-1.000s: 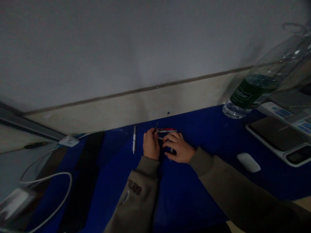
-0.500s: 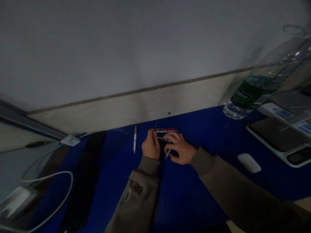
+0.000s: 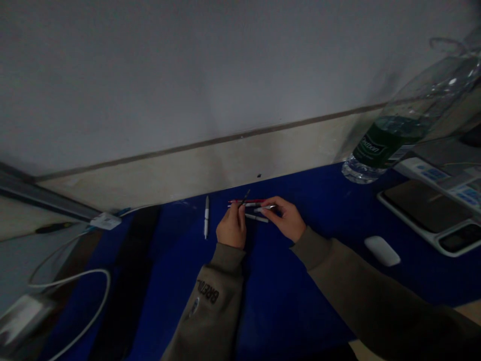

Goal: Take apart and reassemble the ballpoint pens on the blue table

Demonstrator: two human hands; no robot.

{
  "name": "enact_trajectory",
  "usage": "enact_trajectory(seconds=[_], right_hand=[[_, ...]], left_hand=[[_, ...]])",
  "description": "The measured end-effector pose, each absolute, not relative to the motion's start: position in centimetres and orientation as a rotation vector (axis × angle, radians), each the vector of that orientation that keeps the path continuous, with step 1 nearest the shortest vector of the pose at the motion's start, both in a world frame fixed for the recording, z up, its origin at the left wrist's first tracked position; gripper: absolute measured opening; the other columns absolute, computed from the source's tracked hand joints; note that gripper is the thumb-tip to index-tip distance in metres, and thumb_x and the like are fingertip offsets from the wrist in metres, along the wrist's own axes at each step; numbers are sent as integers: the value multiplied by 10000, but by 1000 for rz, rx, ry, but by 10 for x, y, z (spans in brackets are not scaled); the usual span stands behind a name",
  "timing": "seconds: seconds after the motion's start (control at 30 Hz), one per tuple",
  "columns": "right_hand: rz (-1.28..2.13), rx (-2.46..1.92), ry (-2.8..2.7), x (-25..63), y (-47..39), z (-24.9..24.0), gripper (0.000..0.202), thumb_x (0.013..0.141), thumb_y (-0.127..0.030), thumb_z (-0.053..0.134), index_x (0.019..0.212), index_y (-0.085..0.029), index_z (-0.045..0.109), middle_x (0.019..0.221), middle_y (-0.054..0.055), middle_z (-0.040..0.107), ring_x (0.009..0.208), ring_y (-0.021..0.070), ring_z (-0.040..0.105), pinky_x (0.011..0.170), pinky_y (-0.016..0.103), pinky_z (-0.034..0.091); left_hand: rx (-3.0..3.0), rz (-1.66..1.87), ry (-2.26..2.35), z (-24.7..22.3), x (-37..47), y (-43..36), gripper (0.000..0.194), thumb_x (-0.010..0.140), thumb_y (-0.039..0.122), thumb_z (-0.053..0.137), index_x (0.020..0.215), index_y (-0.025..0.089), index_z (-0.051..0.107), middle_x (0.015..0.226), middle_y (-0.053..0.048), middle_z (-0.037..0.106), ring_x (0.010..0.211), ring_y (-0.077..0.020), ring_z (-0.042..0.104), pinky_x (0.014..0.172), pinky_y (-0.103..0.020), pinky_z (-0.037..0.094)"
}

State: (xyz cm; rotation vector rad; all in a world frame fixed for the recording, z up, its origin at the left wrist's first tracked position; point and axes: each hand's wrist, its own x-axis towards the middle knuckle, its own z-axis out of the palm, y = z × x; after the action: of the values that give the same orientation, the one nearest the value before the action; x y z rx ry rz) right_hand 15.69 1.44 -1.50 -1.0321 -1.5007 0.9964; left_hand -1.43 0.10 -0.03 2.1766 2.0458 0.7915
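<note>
My left hand (image 3: 231, 228) is closed, thumb and forefinger pinching a thin dark stick like a pen refill (image 3: 245, 195), which points up and away toward the wall. To its right, my right hand (image 3: 288, 219) pinches a short silver-grey pen part (image 3: 268, 207) between thumb and fingers. Below that part a white pen or pen barrel (image 3: 256, 218) lies on the blue tabletop (image 3: 278, 296). Behind both hands lies a red pen (image 3: 256, 201), with another whitish pen close to it, partly covered by the hands. Left of my left hand, a white pen with a grey end (image 3: 206, 218) lies lengthwise.
At the right stand a large clear bottle with a green label (image 3: 387, 143) and a scale-like device (image 3: 428, 210). A white computer mouse (image 3: 382, 250) lies nearer. A white cable (image 3: 107, 296) curves along the left. The wall (image 3: 210, 170) borders the table's far edge.
My right hand has moved slightly up and right, and the part in it now lies nearly level. The white barrel below it shows more. My left hand still holds the dark stick, now more tilted.
</note>
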Motion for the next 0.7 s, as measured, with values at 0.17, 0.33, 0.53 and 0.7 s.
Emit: enact_trajectory(seconds=[0.17,0.33,0.53,0.7], right_hand=[[1077,-1005,-1154,160,25,-21,222,852,-405,592,898,-190,623,662,-19,555,609,120,513,617,262,422],[1180,-938,-1020,158,26,-23,274,893,-471,504,862,-203,551,631,-30,540,538,104,514,523,244,429],[1229,-906,-928,157,25,-23,300,909,-514,447,882,-216,475,668,-7,626,556,131,607,458,237,458],[1203,-938,-875,159,27,-23,309,902,-516,461,876,-208,474,657,8,655,554,142,637,445,234,465]], left_hand=[[2270,386,2044,11,-5,-4,393,960,465,331,880,220,628,790,-28,691,689,-146,625,539,-246,280],[2321,308,2039,16,0,-8,437,951,512,330,830,219,631,760,-28,690,684,-148,619,525,-246,224],[2346,275,2023,15,0,-8,449,955,509,323,802,214,625,748,-26,687,668,-142,609,513,-249,216],[2345,288,2029,15,0,-8,441,954,504,332,806,209,625,748,-33,691,661,-142,606,510,-244,230]])
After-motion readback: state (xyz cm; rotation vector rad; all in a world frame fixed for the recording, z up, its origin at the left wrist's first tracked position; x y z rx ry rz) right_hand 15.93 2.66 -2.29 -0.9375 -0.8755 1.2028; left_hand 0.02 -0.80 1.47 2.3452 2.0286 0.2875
